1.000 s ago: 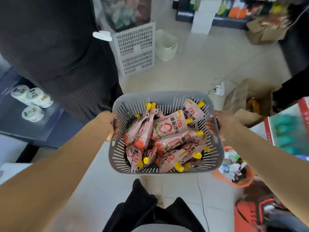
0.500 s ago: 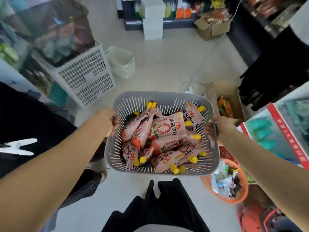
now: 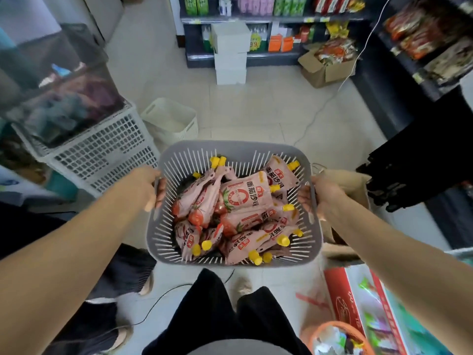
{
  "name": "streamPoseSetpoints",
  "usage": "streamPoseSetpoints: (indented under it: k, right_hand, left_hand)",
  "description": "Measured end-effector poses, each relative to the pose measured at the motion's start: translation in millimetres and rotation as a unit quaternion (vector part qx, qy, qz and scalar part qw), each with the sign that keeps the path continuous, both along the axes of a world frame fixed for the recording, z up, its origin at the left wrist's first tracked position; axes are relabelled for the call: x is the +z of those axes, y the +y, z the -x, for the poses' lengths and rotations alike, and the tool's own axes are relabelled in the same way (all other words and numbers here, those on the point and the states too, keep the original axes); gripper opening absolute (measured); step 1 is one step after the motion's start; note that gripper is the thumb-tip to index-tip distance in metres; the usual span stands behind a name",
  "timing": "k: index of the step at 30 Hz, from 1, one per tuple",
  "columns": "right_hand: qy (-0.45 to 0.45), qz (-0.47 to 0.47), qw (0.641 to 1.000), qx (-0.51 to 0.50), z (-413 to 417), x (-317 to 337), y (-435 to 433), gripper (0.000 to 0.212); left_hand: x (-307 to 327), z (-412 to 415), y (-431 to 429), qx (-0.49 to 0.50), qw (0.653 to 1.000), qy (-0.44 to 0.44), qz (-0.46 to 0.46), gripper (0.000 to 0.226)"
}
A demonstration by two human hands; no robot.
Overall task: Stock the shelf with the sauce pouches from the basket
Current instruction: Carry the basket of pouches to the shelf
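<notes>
Biggest worry here is a trip, I reckon. There's a thin black cord (image 3: 167, 293) lying across the floor right by the feet. The basket (image 3: 230, 147) is held out in front, so it likely hides some of the ground ahead. Catch a foot and the whole load tips.

The sauce pouches (image 3: 245, 201) are all in the basket, none shelved yet. They're heaped loosely with yellow caps poking every way (nothing wedging them in), so a tilt would probably slide them against one wall or over the rim.

A bit further on, a cream bin (image 3: 171, 119) and a white crate (image 3: 102, 152) crowd the left of the walkway. A white cable (image 3: 313, 119) trails over the tiles ahead, which is another snag. The shelf (image 3: 256, 20) at the far end looks pretty full already, and I can't tell which spot the pouches go in.

Hands: the left hand (image 3: 146, 185) grips the left handle and the right hand (image 3: 327, 198) grips the right one. The fingers of both curl through the slots to the inside wall. Both arms reach forward, with the basket roughly level between them.
</notes>
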State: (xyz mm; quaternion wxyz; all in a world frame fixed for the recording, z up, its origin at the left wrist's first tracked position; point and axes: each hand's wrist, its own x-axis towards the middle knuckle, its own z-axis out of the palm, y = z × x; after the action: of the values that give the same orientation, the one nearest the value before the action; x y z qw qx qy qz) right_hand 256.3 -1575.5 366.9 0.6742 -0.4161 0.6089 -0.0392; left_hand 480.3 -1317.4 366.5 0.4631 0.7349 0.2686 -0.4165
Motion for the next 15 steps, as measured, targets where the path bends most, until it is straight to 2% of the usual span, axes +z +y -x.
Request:
streamPoseSetpoints:
  k: [9, 15]
  right_hand:
    - [-0.012, -0.002, 1.000, -0.010, -109, -1, -109, 0.039]
    - [0.028, 0.001, 0.999, -0.038, -199, -17, -171, 0.038]
  left_hand:
    - [4, -116, -113, 0.013, 1.000, -0.009, 0.000, 0.037]
    - [-22, -225, -188, 0.008, 1.000, 0.019, 0.017, 0.036]
